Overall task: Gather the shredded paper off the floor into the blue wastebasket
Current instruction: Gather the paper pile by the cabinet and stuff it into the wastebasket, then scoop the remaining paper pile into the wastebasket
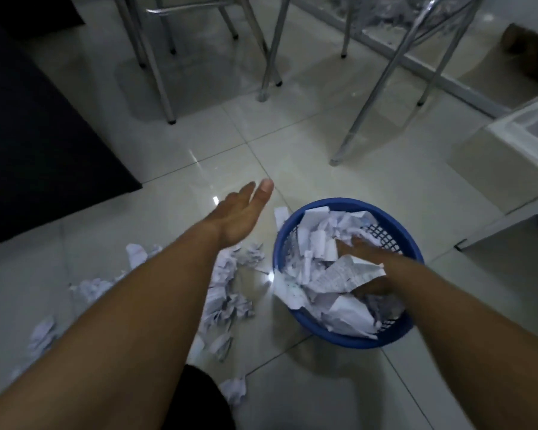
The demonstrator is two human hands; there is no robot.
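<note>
While the right hand (365, 254) is sunk in the blue wastebasket (339, 202), grip unseen, shredded paper (227, 302) is seen just behind the straight, empty fingers (263, 189) of the left hand (238, 218).

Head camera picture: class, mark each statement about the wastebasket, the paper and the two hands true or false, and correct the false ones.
1. The blue wastebasket already holds torn paper. True.
2. The right hand is down inside the wastebasket among the paper. True.
3. The left hand grips a ball of paper. False: its fingers are straight and it holds nothing.
4. All the paper has been gathered. False: scraps lie on the floor left of the wastebasket.
5. The wastebasket stands on the black mat. False: it stands on the pale tiled floor, apart from the mat.
</note>
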